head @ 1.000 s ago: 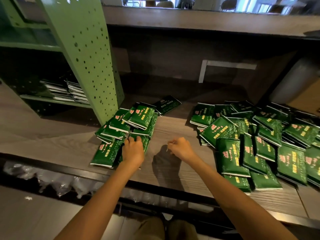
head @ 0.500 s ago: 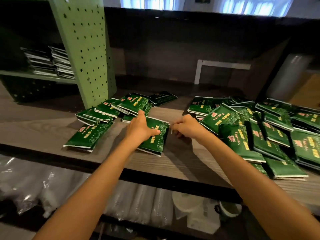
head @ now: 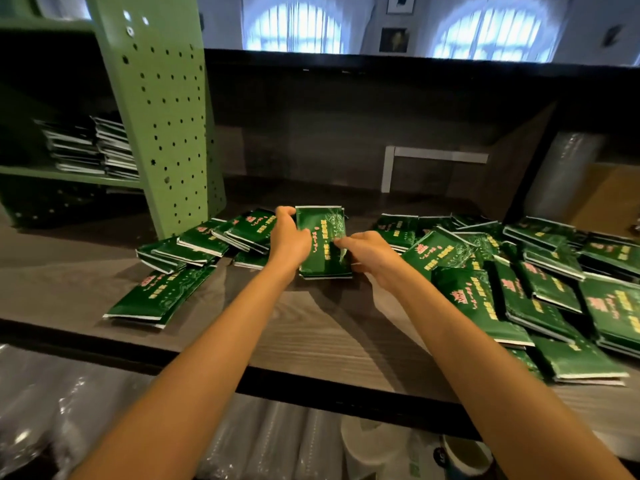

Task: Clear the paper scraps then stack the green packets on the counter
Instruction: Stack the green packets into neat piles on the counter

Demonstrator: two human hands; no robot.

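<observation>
1 green packet (head: 320, 233) is held at the middle of the wooden desk (head: 329, 330). The left hand (head: 289, 240) grips its left edge and the right hand (head: 374, 258) pinches its right side. More packets lie in a left heap (head: 207, 244) and a larger right heap (head: 540, 285).

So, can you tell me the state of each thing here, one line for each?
left hand, grips the left edge of the held green packet.
right hand, holds its right edge.
held green packet, tilted up between both hands.
left packets, loose overlapping heap, unstacked.
right packets, larger scattered heap.
shelf packets, in neat stacks.
</observation>
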